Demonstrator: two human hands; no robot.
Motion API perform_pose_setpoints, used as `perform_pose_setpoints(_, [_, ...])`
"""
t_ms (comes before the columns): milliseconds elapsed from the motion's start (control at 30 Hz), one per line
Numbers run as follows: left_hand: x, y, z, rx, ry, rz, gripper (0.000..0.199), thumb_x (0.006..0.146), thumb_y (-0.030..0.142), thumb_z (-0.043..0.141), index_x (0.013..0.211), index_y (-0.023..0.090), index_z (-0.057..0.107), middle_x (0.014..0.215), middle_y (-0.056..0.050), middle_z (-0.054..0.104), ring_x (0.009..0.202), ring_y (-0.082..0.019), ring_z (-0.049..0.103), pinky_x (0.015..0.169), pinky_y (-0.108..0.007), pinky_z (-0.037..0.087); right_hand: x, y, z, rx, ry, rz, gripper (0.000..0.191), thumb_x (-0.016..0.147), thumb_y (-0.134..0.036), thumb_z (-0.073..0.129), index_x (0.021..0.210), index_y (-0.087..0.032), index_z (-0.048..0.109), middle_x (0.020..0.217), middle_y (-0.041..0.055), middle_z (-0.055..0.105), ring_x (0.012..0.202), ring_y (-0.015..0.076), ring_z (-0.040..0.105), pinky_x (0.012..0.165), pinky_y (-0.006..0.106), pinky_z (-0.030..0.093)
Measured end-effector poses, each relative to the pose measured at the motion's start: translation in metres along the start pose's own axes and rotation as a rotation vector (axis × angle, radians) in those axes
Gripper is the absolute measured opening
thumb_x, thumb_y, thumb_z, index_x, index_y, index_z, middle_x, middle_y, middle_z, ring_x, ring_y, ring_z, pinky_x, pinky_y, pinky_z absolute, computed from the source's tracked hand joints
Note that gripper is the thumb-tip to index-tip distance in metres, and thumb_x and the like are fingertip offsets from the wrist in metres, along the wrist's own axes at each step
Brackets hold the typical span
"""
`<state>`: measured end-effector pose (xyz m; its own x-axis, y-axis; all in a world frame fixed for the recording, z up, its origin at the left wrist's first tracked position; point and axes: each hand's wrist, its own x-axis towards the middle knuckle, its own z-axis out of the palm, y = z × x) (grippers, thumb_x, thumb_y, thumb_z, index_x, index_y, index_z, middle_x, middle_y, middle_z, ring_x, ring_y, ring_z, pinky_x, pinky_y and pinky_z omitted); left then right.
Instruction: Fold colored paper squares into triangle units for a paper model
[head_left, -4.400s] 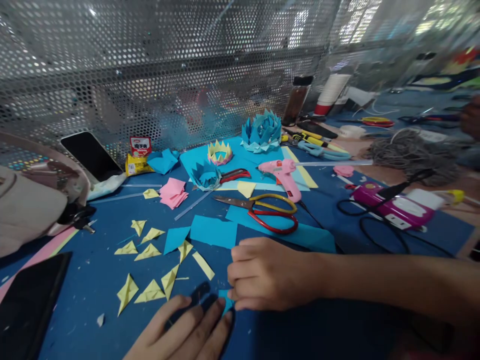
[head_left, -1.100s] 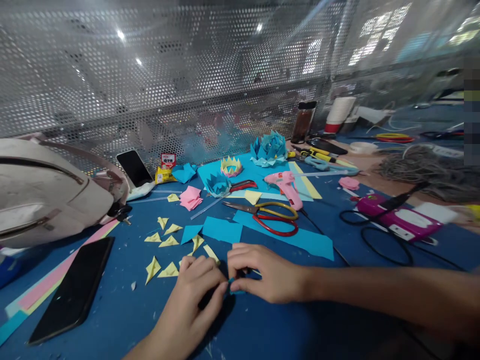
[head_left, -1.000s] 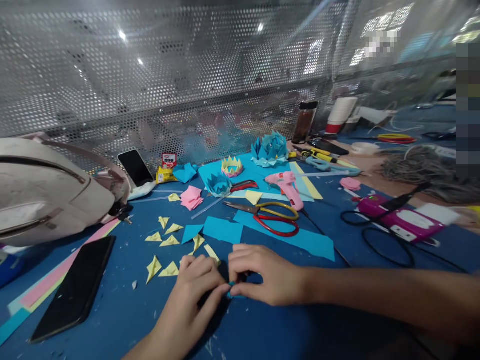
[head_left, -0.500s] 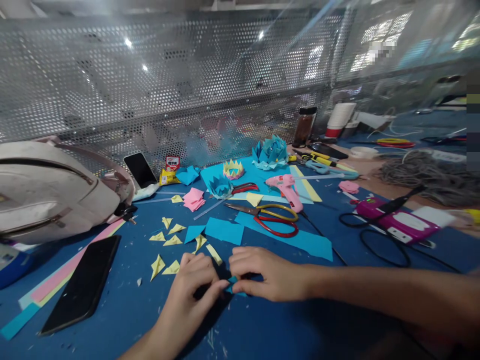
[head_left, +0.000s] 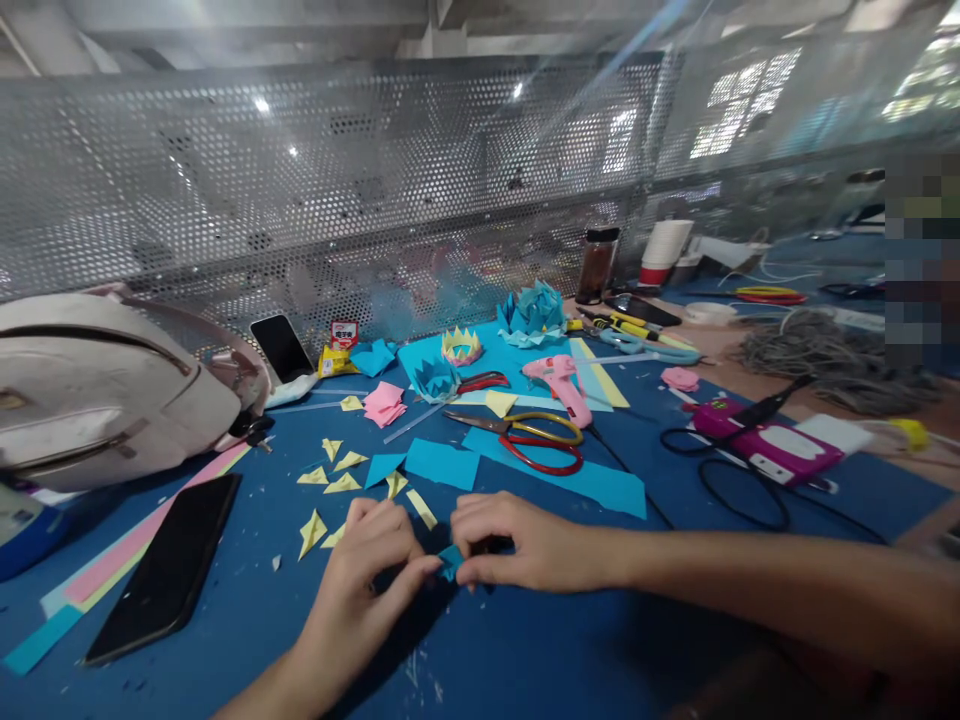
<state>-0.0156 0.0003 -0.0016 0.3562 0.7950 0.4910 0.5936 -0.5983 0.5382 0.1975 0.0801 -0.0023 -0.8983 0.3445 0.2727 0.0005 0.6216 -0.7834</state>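
Between my two hands is a small folded piece of blue paper (head_left: pixel 450 562), partly hidden by the fingers. My left hand (head_left: pixel 379 560) pinches its left end between thumb and forefinger. At its right end my right hand (head_left: pixel 506 545) grips it the same way, fingers curled. Several folded yellow paper pieces (head_left: pixel 343 483) lie left of and beyond my left hand, with a yellow strip (head_left: pixel 422 508) just past the fingers. Flat blue paper pieces (head_left: pixel 442 463) rest beyond both hands, close to red-and-yellow-handled scissors (head_left: pixel 541 441).
A pink glue gun (head_left: pixel 562 385) with its cord lies beyond the scissors. Folded blue paper flowers (head_left: pixel 534 312) and a yellow paper crown shape (head_left: pixel 461 346) stand at the back. On the left are a black phone (head_left: pixel 166 565) and a white bag (head_left: pixel 112 380); a magenta power strip (head_left: pixel 765 440) lies right.
The blue paper has turned more upright between my fingertips, and more of it shows. The view has tilted up slightly. Both hands keep their pinch.
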Motion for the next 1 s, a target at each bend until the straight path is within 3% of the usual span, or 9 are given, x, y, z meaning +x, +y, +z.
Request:
perform_pose_setpoints(133, [0.005, -0.009, -0.018, 0.038, 0.048, -0.031, 0.043, 0.104, 0.040, 0.048, 0.067, 0.021, 0.061, 0.065, 0.003, 0.060, 0.066, -0.016, 0.055, 0.074, -0.033, 0.036, 0.000, -0.001, -0.003, 0.050, 0.084, 0.035, 0.026, 0.099, -0.032, 0.059, 0.080, -0.016, 0.063, 0.078, 0.0017, 0.064, 0.080, 0.0149, 0.056, 0.074, 0.027, 0.043])
perform_pose_setpoints(300, [0.021, -0.046, -0.068, 0.166, 0.095, -0.158, 0.041, 0.100, 0.043, 0.049, 0.069, 0.023, 0.065, 0.071, 0.000, 0.066, 0.073, -0.019, 0.059, 0.080, -0.033, 0.038, -0.001, -0.003, -0.004, 0.069, 0.147, 0.083, 0.030, 0.101, -0.032, 0.054, 0.079, -0.015, 0.066, 0.077, 0.0028, 0.063, 0.078, 0.0144, 0.057, 0.070, 0.025, 0.044])
perform_pose_setpoints(467, [0.025, -0.103, -0.118, 0.298, -0.140, -0.291, 0.049, 0.092, 0.054, 0.050, 0.057, 0.024, 0.066, 0.063, 0.000, 0.066, 0.064, -0.019, 0.062, 0.070, -0.028, 0.041, -0.001, -0.002, -0.005, 0.066, 0.139, 0.091, 0.026, 0.100, -0.026, 0.053, 0.081, -0.015, 0.066, 0.075, 0.0014, 0.062, 0.076, 0.0134, 0.059, 0.070, 0.024, 0.045])
perform_pose_setpoints(600, [0.014, -0.128, -0.140, 0.448, -0.264, -0.377, 0.054, 0.088, 0.058, 0.054, 0.046, 0.024, 0.061, 0.049, -0.001, 0.061, 0.051, -0.019, 0.057, 0.060, -0.027, 0.037, 0.000, -0.002, -0.004, 0.054, 0.125, 0.091, 0.023, 0.098, -0.023, 0.054, 0.080, -0.015, 0.066, 0.073, 0.0015, 0.063, 0.076, 0.0135, 0.059, 0.069, 0.023, 0.045])
perform_pose_setpoints(700, [0.010, -0.127, -0.142, 0.578, -0.257, -0.405, 0.054, 0.088, 0.057, 0.054, 0.046, 0.024, 0.059, 0.046, -0.002, 0.057, 0.048, -0.020, 0.053, 0.056, -0.029, 0.031, 0.001, -0.001, -0.003, 0.051, 0.111, 0.079, 0.021, 0.096, -0.019, 0.054, 0.079, -0.015, 0.066, 0.072, 0.0011, 0.063, 0.075, 0.0129, 0.059, 0.064, 0.022, 0.043])
perform_pose_setpoints(767, [0.013, -0.123, -0.136, 0.629, -0.236, -0.382, 0.046, 0.090, 0.055, 0.054, 0.060, 0.023, 0.067, 0.060, -0.004, 0.064, 0.058, -0.022, 0.057, 0.059, -0.029, 0.033, 0.001, -0.001, -0.003, 0.041, 0.110, 0.072, 0.021, 0.095, -0.018, 0.054, 0.079, -0.015, 0.066, 0.071, 0.0006, 0.063, 0.073, 0.0125, 0.058, 0.063, 0.021, 0.043])
perform_pose_setpoints(867, [0.024, -0.117, -0.117, 0.636, -0.242, -0.326, 0.033, 0.093, 0.050, 0.053, 0.093, 0.023, 0.073, 0.088, -0.007, 0.069, 0.076, -0.023, 0.061, 0.070, -0.031, 0.041, 0.000, -0.001, -0.002, 0.028, 0.114, 0.063, 0.020, 0.094, -0.015, 0.054, 0.079, -0.015, 0.066, 0.072, 0.0006, 0.064, 0.072, 0.0119, 0.058, 0.063, 0.020, 0.042])
perform_pose_setpoints(1000, [0.052, -0.120, -0.084, 0.533, -0.390, -0.253, 0.030, 0.096, 0.042, 0.061, 0.114, 0.019, 0.066, 0.109, -0.007, 0.066, 0.094, -0.023, 0.064, 0.085, -0.040, 0.050, -0.001, -0.002, -0.003, 0.007, 0.111, 0.043, 0.019, 0.093, -0.013, 0.055, 0.079, -0.015, 0.067, 0.073, 0.0011, 0.065, 0.073, 0.0121, 0.059, 0.064, 0.021, 0.043])
